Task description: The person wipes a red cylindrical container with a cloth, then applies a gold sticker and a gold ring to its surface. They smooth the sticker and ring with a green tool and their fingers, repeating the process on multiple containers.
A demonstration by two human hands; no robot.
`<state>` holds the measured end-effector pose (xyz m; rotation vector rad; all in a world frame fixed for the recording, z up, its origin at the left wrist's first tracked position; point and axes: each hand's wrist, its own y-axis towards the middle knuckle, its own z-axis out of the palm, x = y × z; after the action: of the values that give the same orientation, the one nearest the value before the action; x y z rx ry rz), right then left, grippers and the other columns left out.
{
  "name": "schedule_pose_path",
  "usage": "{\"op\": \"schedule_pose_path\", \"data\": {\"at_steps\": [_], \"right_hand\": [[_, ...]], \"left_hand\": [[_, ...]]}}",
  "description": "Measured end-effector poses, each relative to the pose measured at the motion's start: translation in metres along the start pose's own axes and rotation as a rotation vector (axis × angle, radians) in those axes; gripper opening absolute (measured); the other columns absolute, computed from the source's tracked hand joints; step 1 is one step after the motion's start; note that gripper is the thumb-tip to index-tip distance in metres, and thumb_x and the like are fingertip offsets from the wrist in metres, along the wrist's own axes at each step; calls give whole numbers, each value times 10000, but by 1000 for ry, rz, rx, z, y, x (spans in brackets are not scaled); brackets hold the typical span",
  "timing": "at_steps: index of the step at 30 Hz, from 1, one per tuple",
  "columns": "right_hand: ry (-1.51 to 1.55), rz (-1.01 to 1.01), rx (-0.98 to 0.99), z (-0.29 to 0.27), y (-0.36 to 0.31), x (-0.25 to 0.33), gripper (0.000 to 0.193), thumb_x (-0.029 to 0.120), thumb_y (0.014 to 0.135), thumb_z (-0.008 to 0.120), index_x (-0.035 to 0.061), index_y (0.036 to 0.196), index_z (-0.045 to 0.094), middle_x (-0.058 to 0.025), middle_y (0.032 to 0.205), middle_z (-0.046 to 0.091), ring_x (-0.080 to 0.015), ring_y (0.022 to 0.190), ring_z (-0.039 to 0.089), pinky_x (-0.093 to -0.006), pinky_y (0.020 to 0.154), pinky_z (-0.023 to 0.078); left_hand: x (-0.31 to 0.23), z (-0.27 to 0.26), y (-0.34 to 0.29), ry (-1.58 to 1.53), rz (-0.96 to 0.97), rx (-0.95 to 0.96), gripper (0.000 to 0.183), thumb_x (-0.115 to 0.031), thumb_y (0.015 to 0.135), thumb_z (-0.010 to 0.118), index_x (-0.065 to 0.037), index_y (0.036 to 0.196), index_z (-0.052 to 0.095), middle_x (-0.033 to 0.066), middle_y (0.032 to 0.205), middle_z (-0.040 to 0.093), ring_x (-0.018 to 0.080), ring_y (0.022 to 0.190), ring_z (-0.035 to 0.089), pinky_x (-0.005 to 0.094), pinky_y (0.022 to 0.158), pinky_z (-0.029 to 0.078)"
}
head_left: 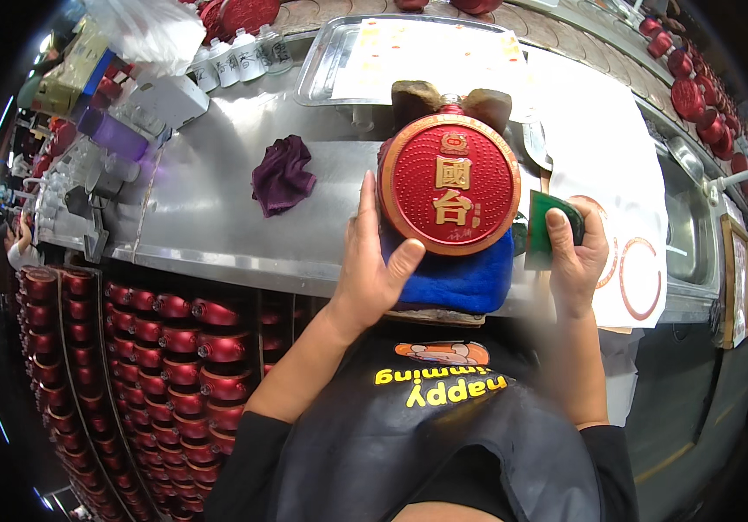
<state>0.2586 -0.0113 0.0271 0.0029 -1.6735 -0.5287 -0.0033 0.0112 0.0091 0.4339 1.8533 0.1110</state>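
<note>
A round red bottle (pixel 452 165) with a gold rim and raised gold characters leans face-up on a folded blue cloth (pixel 461 280). Behind its neck, two worn brown blocks (pixel 489 108) prop it. My left hand (pixel 372 257) lies along the bottle's lower left edge, fingers stretched out and the thumb by the rim. To the right of the bottle, my right hand (pixel 578 248) pinches a flat green scraper (pixel 543 228) between thumb and fingers, apart from the bottle. A gold-edged ring (pixel 641 280) lies on white sheets beside that hand.
A crumpled purple cloth (pixel 283 176) lies on the steel table (pixel 209 187). Farther back are a metal tray (pixel 311 74) with printed sheets and several squeeze bottles (pixel 248 56). Racks of red bottles (pixel 183 348) stand below left; a sink (pixel 687 228) is at right.
</note>
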Motion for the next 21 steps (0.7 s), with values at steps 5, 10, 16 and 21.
{"op": "schedule_pose_path", "data": {"at_steps": [5,10,16,21], "right_hand": [[112,195,20,-8,-23,-9,207,195,995,719,15,1045,628,28,839,617,-40,761,546,-187,669,460],[157,269,67,-9,-29,-15,192,175,979,733,10,1017,641,22,848,628,-51,764,549,-203,674,462],[110,288,100,-10,-28,-16,201,166,954,752,-3,997,653,-15,809,660,-68,727,585,-223,659,476],[148,246,133,-7,-24,-20,190,153,946,749,-8,968,651,-24,789,668,-78,701,596,-233,639,480]], "left_hand": [[-25,15,3,538,210,-82,1202,-634,895,670,131,1577,41,384,1585,207,488,1450,288,608,1180,158],[-42,35,15,779,195,-98,1225,-664,863,676,99,1591,55,401,1603,121,562,1471,174,682,1154,127],[-45,38,19,814,187,-95,1109,-552,911,679,76,1601,81,393,1608,136,572,1466,175,696,1148,124],[-46,36,18,807,181,-90,976,-492,974,623,66,1603,128,372,1611,180,543,1478,194,692,1152,125]]}}
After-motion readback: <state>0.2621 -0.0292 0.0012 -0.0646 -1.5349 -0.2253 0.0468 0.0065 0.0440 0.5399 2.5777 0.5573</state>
